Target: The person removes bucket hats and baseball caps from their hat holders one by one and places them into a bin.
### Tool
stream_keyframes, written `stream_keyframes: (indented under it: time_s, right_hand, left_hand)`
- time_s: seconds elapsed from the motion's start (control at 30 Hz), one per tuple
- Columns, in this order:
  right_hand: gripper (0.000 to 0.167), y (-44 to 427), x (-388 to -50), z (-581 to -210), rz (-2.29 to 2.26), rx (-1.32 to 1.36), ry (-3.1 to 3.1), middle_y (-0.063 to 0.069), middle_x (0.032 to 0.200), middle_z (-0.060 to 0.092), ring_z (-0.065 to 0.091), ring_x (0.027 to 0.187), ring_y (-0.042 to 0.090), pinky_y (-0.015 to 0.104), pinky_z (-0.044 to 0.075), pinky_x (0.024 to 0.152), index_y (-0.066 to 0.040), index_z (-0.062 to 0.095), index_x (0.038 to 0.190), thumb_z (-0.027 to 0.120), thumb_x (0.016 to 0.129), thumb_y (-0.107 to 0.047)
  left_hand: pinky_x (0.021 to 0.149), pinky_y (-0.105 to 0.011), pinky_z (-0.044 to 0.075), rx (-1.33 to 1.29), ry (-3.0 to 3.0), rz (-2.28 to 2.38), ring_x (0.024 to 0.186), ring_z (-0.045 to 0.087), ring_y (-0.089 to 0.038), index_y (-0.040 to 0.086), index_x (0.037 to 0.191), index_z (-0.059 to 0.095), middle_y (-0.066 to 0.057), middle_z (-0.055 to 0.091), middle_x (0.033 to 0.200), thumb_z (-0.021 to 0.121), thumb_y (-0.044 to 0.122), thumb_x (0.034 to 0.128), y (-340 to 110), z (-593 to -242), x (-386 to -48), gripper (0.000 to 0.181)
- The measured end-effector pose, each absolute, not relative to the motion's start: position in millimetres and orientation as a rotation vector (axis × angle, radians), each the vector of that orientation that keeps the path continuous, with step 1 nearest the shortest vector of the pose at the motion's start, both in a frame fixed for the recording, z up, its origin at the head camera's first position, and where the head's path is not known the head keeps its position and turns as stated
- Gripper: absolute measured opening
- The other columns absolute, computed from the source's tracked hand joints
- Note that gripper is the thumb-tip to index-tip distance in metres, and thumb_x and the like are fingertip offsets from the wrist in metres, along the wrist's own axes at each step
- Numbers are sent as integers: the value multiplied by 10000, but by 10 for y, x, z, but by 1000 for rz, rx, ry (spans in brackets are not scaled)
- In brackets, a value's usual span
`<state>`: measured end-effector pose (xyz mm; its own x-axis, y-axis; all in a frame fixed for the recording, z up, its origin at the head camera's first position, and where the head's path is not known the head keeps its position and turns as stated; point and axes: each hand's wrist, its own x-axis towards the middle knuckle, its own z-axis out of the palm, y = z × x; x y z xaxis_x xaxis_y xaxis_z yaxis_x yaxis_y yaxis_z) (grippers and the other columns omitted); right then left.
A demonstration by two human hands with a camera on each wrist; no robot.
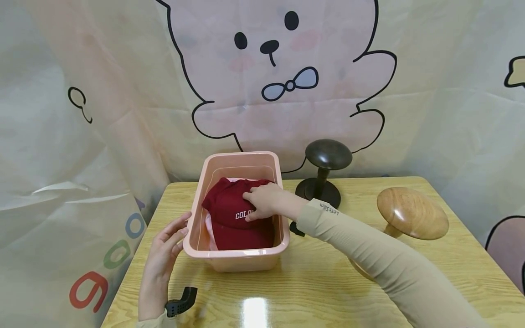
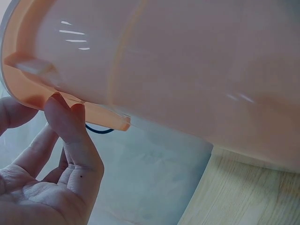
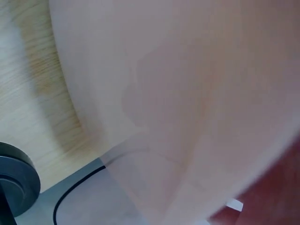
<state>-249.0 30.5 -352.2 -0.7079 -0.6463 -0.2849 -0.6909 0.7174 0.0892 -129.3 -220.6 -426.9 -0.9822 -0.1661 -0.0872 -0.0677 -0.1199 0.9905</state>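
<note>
A pink plastic bin (image 1: 235, 262) stands on the table with a dark red cap (image 1: 242, 234) inside, white lettering on its front. Pale pink fabric (image 1: 209, 225) shows at the cap's edges. My right hand (image 1: 264, 200) reaches over the bin's right side and rests on the cap's crown, thumb and forefinger spread apart; its other fingers are hidden. In the right wrist view, the bin wall fills most of the picture and the hand is out of sight. At the bin's left rim, my left hand (image 1: 166, 248) holds the edge with bent fingertips and thumb.
Right of the bin stands a dark hat stand (image 1: 328, 155) with a round base. Farther right is a light wooden stand (image 1: 412, 213), partly behind my right sleeve. A black cable (image 3: 75, 187) runs behind the table. A printed cloth (image 1: 135, 59) hangs at the back.
</note>
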Motion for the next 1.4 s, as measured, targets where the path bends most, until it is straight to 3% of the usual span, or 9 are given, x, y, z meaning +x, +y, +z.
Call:
stream_keyframes:
  time_s: [0.47, 1.0, 1.4]
  right_hand:
    - [673, 432, -2561, -3618, 127, -1071, 2670, 57, 1391, 536, 517, 1277, 207, 414, 383, 1108, -185, 440, 1429, 594, 880, -542]
    - [545, 740, -2483, -3578, -209, -1243, 2773, 44, 1422, 513, 457, 1337, 236, 432, 337, 1142, -172, 510, 1372, 621, 903, -428]
    - [456, 948, -2347, -3555, -410, -1282, 2890, 39, 1437, 499, 455, 1341, 230, 450, 320, 1149, -181, 554, 1330, 604, 922, -380]
  left_hand:
    - [799, -210, 556, 253, -2023, -2301, 993, 597, -48, 107, 1286, 615, 122, 642, 1048, 568, 116, 954, -2167, -4301, -1296, 335]
    - [768, -212, 556, 120, -1982, -2307, 961, 621, -60, 123, 1267, 631, 85, 648, 1030, 529, 71, 967, -2147, -4334, -1253, 321]
    - [803, -189, 543, 228, -2105, -2209, 1042, 582, -1, 63, 1334, 557, 183, 627, 1118, 557, 176, 971, -2162, -4212, -1238, 381]
